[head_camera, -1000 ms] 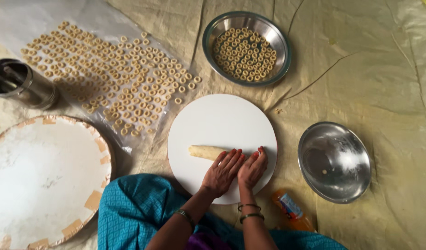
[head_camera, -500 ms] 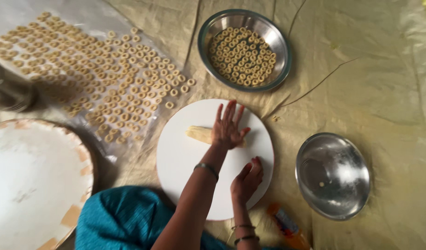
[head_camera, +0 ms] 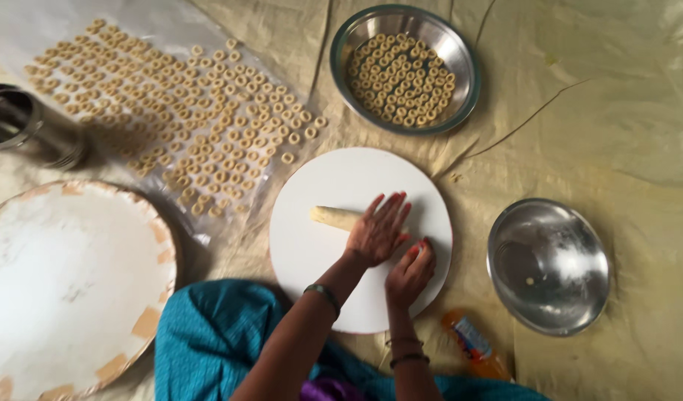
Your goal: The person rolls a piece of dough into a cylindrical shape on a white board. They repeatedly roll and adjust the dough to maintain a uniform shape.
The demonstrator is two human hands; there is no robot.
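A pale roll of dough (head_camera: 334, 217) lies on a round white board (head_camera: 311, 252). My left hand (head_camera: 378, 230) rests flat on the right end of the roll, fingers spread and pointing up-right. Just below it, my right hand (head_camera: 410, 271) sits on the board with fingers curled, holding nothing that I can see. Its fingertips are close to the left hand's palm. The roll's left end sticks out past the left hand.
A steel bowl (head_camera: 405, 68) of small dough rings stands beyond the board. Many more rings (head_camera: 178, 119) lie on a plastic sheet at left. An almost bare steel bowl (head_camera: 549, 266) is at right, a large floured plate (head_camera: 66, 282) at left, a steel cup (head_camera: 22, 130) at far left.
My left hand has slid back toward me over the dough roll, from farther up the board. My right hand has stayed at the board's lower right. The view shifted slightly.
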